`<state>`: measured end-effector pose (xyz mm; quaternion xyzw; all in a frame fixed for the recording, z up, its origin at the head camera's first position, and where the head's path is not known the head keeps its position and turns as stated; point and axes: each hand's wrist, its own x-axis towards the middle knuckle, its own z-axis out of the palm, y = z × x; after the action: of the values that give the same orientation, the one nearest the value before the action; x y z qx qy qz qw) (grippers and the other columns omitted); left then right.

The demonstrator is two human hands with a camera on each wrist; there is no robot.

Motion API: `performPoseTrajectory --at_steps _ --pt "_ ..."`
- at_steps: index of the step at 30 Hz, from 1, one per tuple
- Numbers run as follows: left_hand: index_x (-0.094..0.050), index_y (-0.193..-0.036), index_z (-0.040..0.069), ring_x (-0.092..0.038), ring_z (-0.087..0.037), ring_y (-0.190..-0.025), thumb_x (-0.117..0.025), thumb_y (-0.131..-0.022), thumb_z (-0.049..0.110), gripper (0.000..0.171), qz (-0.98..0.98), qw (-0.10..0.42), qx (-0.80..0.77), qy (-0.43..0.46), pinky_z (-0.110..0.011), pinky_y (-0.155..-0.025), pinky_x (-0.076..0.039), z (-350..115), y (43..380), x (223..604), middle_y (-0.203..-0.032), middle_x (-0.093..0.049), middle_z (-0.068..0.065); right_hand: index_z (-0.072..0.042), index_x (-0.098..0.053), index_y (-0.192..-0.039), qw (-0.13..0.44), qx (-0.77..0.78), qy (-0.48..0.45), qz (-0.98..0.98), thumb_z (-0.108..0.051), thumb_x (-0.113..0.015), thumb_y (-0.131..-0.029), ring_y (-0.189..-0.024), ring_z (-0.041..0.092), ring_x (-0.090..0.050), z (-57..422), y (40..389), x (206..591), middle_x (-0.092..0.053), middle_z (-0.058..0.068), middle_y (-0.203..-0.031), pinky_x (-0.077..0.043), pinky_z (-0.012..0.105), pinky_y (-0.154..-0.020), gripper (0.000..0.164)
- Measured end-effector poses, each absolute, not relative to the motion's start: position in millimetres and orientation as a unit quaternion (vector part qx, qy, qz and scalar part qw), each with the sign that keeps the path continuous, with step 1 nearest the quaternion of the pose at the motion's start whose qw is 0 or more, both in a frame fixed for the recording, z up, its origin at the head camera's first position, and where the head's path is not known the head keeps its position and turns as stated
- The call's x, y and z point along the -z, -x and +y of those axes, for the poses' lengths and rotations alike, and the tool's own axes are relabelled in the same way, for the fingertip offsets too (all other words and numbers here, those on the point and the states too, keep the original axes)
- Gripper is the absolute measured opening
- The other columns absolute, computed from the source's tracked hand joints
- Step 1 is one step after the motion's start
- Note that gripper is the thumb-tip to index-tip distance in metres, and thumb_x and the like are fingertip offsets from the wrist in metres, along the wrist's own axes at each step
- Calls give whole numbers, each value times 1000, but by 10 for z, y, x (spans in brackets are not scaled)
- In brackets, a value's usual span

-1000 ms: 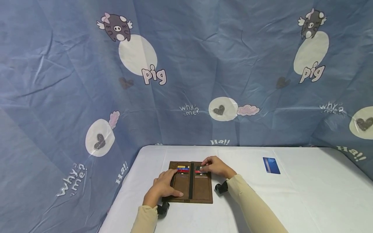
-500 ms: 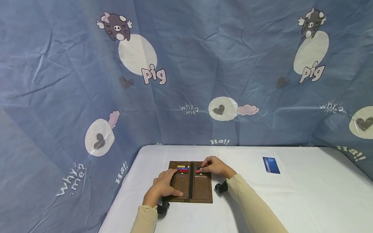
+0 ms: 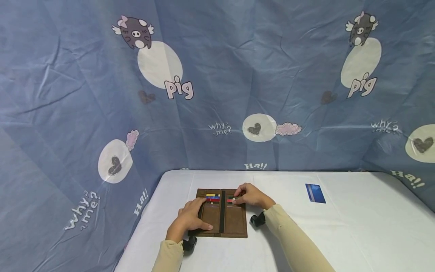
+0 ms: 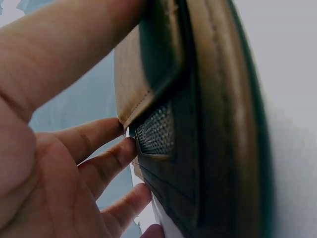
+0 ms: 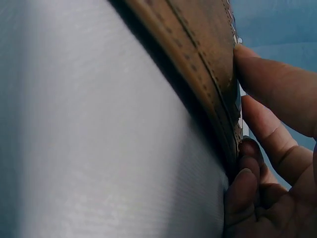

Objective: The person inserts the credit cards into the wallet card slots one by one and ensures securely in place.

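A brown wallet (image 3: 235, 221) lies unfolded on the white table, with a dark band down its middle. Several colourful cards (image 3: 213, 197) show in the slots of its left half. My left hand (image 3: 188, 218) rests on that half, thumb low and fingers spread along the left side; the left wrist view has the fingertips touching the wallet's slots. At the upper right half, my right hand (image 3: 252, 196) pinches a card at the slots, beside a reddish card edge (image 3: 229, 200). The pinched card is mostly hidden by the fingers. Other right fingers curl by the wallet's edge (image 5: 213, 94).
A blue card (image 3: 316, 193) lies alone on the white tabletop (image 3: 360, 223) to the right. Blue printed fabric (image 3: 217, 90) hangs behind the table and along its left side. Dark wrist-camera mounts sit under both wrists.
The right thumb and fingertips have moved slightly down towards me at the right-hand slots, where the dark card part has sunk lower. The left hand has stayed in place.
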<state>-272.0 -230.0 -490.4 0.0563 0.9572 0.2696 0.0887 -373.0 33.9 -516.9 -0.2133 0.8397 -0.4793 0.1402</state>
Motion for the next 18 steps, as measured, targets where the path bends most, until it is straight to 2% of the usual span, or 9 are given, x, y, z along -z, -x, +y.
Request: performPoseTrajectory --at_steps 18 --pt "-43 -148 11 -33 -40 -141 -94 -62 33 102 956 89 -272 -57 -66 -109 -28 -2300 2716 4889 -154 -40 -13 -2 -71 -86 133 483 214 838 -13 -84 -75 -81 13 -52 322 3720 5176 -65 1 -82 -44 28 -75 20"
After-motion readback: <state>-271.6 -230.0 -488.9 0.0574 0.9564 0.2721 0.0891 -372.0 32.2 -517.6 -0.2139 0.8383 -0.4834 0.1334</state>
